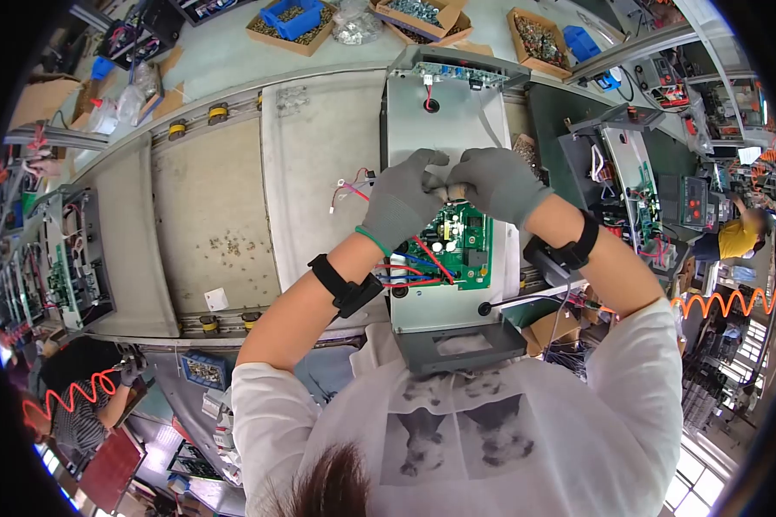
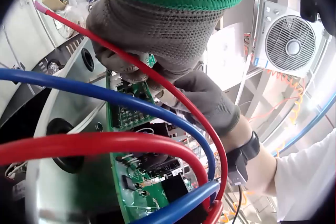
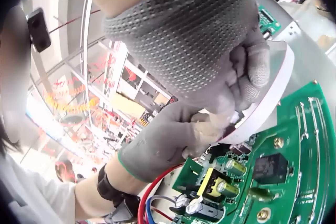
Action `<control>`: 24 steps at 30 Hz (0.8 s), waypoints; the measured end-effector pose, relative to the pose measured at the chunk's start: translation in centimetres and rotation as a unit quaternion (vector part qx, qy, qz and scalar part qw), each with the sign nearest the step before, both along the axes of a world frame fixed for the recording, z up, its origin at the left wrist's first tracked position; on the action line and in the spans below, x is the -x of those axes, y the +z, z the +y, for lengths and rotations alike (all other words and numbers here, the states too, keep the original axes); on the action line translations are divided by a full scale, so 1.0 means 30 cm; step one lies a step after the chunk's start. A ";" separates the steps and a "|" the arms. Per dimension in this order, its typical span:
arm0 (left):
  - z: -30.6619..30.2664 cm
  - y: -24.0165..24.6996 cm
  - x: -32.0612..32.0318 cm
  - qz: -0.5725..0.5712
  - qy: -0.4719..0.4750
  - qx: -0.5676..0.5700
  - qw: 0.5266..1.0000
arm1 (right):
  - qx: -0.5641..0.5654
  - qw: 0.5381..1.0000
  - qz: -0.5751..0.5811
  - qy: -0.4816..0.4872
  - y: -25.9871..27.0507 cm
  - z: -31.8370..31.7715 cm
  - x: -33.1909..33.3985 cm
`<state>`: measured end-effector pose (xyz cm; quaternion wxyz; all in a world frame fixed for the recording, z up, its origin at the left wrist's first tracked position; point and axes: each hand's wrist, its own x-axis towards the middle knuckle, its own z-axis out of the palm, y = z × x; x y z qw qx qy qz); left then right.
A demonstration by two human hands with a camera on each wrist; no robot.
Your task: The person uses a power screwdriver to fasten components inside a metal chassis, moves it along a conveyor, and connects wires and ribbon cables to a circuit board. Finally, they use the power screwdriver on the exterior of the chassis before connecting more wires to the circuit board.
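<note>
Both hands wear grey gloves and meet over a green circuit board (image 1: 474, 274) in an open metal chassis (image 1: 440, 314). The left hand (image 1: 403, 200) and right hand (image 1: 502, 183) pinch the lower end of a flat white ribbon cable (image 3: 266, 108) between their fingertips, close over the board's upper edge. Fingers hide the end of that cable. Thick red wires (image 2: 131, 145) and blue wires (image 2: 105, 92) loop under the left wrist, beside the board. Thin wires with a small white plug (image 1: 333, 208) stick out left of the left hand.
A narrow board (image 1: 457, 76) is fixed at the chassis's far end. Another chassis (image 1: 625, 177) stands on the right, one more (image 1: 60, 267) on the left. Loose small parts (image 1: 237, 246) and a white card (image 1: 216, 299) lie on the line. Boxes of hardware (image 1: 539, 52) line the back.
</note>
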<state>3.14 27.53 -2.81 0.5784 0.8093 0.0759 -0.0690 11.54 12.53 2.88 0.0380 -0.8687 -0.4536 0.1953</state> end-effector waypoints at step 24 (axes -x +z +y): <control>-0.023 -0.061 0.097 -0.111 0.068 -0.053 0.990 | -0.047 0.909 0.322 -0.259 -0.049 0.005 -0.022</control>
